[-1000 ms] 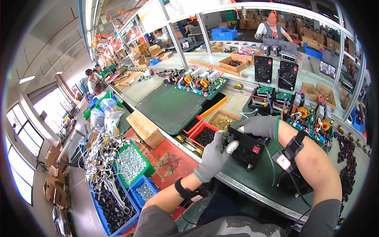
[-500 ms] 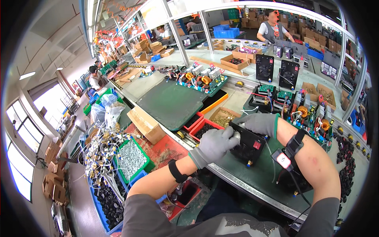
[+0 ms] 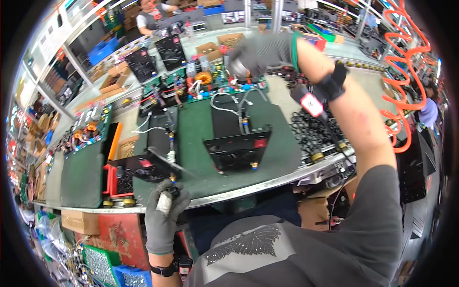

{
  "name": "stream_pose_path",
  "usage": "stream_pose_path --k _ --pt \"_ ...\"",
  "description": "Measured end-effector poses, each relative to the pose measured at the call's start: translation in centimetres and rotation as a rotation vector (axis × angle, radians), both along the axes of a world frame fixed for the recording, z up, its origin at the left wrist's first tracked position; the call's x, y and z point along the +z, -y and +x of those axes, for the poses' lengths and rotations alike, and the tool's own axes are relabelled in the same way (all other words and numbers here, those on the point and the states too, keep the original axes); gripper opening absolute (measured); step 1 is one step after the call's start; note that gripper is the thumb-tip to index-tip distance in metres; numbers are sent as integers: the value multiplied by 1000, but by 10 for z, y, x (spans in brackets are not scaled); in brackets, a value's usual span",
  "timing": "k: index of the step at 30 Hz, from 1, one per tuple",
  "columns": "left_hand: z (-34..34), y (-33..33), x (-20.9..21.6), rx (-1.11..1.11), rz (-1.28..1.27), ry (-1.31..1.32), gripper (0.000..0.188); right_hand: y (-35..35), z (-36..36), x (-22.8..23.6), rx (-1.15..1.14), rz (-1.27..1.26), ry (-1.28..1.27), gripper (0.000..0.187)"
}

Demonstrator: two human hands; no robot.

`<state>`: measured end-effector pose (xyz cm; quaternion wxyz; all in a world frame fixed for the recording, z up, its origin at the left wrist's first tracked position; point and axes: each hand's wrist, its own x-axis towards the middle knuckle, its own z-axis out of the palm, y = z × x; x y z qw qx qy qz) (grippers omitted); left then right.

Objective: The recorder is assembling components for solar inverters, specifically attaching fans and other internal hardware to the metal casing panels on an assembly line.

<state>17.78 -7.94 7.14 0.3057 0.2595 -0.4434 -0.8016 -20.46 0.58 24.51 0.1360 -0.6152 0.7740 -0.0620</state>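
The grey-gloved right hand (image 3: 260, 53) has swung off the flat black panel (image 3: 136, 168), fingers too blurred to tell. Grey-gloved left fingers (image 3: 180, 203) curl round a small black part (image 3: 173, 192) beside the panel; steadiness helps.

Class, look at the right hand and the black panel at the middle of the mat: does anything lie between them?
Yes, in this view: the near part of a circuit board, then white wires, between the right hand and the black panel. The hand's height is unclear.

hands (image 3: 164, 217): grey-gloved | small part (image 3: 173, 192): black | panel (image 3: 152, 173): black | mat (image 3: 282, 138): green | coiled hose (image 3: 423, 49): orange
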Motion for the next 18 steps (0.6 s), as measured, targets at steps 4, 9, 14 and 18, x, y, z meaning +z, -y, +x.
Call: stream_pose_path --k 4,9,14,18 --pt "-43 -28 12 -186 -450 215 33 -67 -27 -107 -280 337 45 31" --pt "-79 -48 8 -82 -945 146 41 -90 -12 -219 -237 -41 -16 32" --pt "-93 -64 -5 149 -996 59 41 -89 -12 -243 -273 -96 -46 26" --pt "-108 -64 -12 182 -1038 93 42 -89 -21 -238 -279 -138 62 22"
